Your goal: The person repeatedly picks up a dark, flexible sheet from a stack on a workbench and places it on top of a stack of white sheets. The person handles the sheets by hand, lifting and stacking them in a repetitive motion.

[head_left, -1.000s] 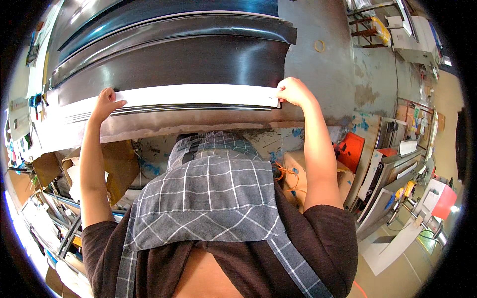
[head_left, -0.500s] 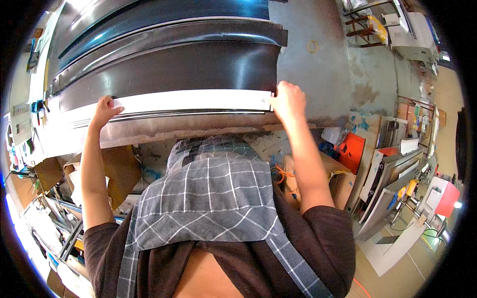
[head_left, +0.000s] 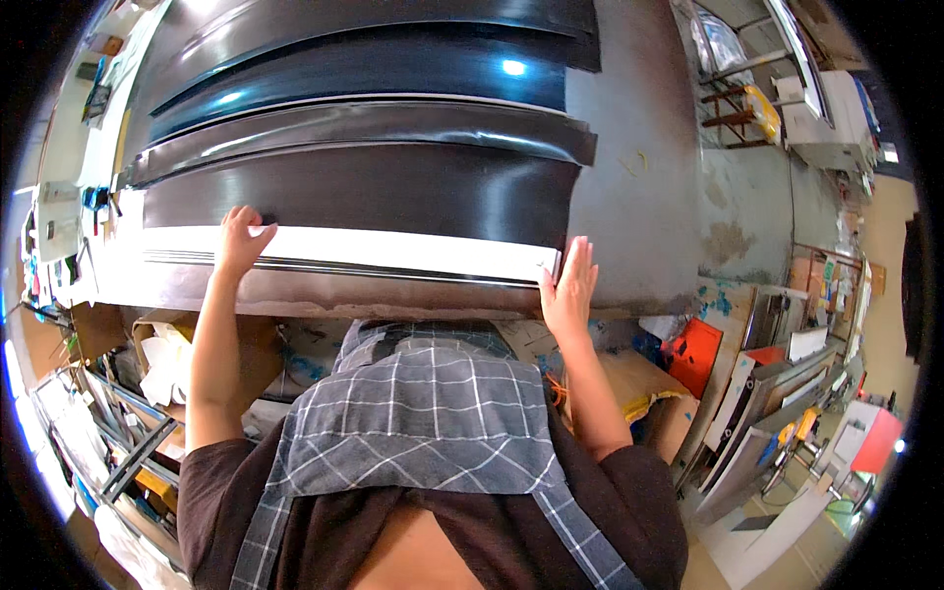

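A long white strip (head_left: 403,248) lies along the near side of the worktable, in front of a dark sheet (head_left: 393,192). My left hand (head_left: 239,244) is on its left part, fingers curled at the far edge and thumb over the white face. A small dark spot shows by those fingertips; what it is I cannot tell. At the strip's right end, my right hand (head_left: 566,303) has its fingers stretched out and the thumb apart, the palm side against the end. Thin dark strips (head_left: 393,271) run along the near edge of the white one.
More dark glossy sheets (head_left: 383,64) lie farther back on the grey table (head_left: 639,221). Below its front edge are cardboard boxes (head_left: 644,383) and a red-orange panel (head_left: 694,344). Stacked boards (head_left: 757,403) lean at the right; a rack with long pieces (head_left: 138,447) stands at the left.
The view has shifted, so the table sits lower in the picture. My right hand has gone from a closed grip on the strip's end to straightened fingers. My left hand stays on the strip.
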Demonstrator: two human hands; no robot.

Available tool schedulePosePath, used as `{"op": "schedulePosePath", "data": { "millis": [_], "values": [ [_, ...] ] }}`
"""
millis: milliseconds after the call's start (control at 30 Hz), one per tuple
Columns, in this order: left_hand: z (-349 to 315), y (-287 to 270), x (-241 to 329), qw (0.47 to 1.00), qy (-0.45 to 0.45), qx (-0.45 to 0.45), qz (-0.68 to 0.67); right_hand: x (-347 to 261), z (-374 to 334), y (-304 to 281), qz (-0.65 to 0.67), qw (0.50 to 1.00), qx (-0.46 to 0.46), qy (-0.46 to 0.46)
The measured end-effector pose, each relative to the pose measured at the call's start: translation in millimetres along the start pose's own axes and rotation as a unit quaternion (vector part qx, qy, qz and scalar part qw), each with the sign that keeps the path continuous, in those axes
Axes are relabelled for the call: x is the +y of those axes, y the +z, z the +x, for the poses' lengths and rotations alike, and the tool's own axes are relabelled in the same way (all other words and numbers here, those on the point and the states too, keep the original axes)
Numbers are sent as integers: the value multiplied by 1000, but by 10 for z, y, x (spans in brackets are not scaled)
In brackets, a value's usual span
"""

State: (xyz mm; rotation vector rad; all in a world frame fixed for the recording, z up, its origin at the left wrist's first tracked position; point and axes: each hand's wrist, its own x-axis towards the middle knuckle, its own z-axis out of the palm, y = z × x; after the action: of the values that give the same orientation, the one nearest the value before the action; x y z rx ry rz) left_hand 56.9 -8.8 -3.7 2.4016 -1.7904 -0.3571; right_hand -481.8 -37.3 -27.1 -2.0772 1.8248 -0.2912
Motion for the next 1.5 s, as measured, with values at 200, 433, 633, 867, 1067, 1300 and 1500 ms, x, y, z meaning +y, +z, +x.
{"op": "schedulePosePath", "data": {
  "millis": [200,433,633,867,1067,1300,1500],
  "values": [
    [143,361,-137,996,-17,53,70,-265,199,261,-48,998,49,10],
    [-76,359,-356,994,-36,63,85,-518,113,239,-52,999,4,-7],
    [-139,327,-362,995,-50,63,51,-699,230,-29,-74,996,-15,56],
    [248,180,51,986,16,159,-46,-745,2492,-605,449,885,120,30],
    [367,93,261,984,31,143,-99,-633,4587,-453,640,764,-15,83],
    [151,159,282,980,-39,155,-118,-593,5489,-357,497,826,-12,266],
    [180,130,382,969,-37,182,-160,-852,5280,-550,416,909,-5,9]
  ]
}}
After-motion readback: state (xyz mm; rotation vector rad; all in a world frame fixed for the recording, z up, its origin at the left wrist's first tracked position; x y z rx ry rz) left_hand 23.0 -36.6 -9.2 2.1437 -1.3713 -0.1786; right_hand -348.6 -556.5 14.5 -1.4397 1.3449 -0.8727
